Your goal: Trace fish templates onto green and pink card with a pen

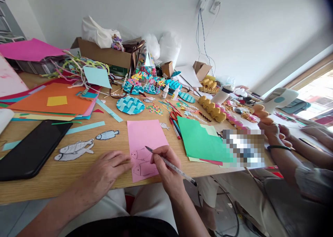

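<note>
My right hand (168, 164) is closed round a clear-barrelled pen (179, 171), its tip over a pink sheet of paper (147, 133). Two fish outlines (139, 160) are drawn on the lower part of that sheet, partly hidden by my right hand. At the sheet's left edge my left hand (106, 169) lies flat, fingers stretched out, the fingertips touching the paper. Just left of it are cut-out paper fish (74, 150) in grey and white, and a smaller bluish fish cut-out (107, 135) lies above.
A black phone (33, 148) lies at left, below stacked coloured paper (33, 102). Green paper (200, 140), markers (175, 128) and red scissors (176, 115) are to the right. Blue woven paper ovals (130, 105) and glue bottles (165, 91) stand behind. Another person's hands (270, 129) hold an egg-carton strip.
</note>
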### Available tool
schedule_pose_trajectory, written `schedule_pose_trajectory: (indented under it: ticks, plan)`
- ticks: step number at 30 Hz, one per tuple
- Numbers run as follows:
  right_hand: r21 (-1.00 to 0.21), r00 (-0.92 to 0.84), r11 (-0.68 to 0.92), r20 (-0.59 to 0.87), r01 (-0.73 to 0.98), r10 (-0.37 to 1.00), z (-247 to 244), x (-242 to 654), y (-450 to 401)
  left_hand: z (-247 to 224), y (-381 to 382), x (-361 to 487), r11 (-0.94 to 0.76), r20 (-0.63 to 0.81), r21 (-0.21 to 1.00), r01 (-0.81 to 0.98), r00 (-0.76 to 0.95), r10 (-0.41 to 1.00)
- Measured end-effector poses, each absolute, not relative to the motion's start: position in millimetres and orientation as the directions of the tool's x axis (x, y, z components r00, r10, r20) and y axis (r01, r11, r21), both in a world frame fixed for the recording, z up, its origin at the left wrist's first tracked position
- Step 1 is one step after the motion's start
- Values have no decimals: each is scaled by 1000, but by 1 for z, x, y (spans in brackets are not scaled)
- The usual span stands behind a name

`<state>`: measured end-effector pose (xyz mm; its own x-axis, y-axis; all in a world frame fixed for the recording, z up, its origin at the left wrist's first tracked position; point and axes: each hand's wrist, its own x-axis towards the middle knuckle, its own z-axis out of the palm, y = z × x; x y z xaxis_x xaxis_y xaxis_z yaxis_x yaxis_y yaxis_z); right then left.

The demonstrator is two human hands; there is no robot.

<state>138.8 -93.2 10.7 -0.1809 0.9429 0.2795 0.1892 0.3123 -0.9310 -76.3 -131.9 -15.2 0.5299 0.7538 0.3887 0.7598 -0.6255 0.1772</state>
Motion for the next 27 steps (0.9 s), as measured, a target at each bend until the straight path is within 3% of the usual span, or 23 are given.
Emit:
schedule_pose_trajectory:
  ticks: [5, 11, 16, 23, 27]
  plan:
    - [-836, -94, 410, 405, 365, 909, 1, 166, -96, -7, -134, -81, -623, 460, 248, 742, 476, 750]
    - [-599, -201, 520, 517, 609, 832, -16, 188, -102, 8, -160, -84, -478, 405, 575, 664, 277, 872]
    - [-425, -302, 565, 541, 707, 785, -23, 191, -113, -7, -184, -84, -319, 299, 803, 503, 122, 946]
    - [-342, -361, 631, 594, 696, 719, -25, 184, -126, -27, -199, -86, -182, 125, 858, 480, 149, 981]
    - [-361, -379, 648, 584, 671, 718, -22, 185, -131, -34, -205, -82, -172, 138, 866, 469, 106, 985]
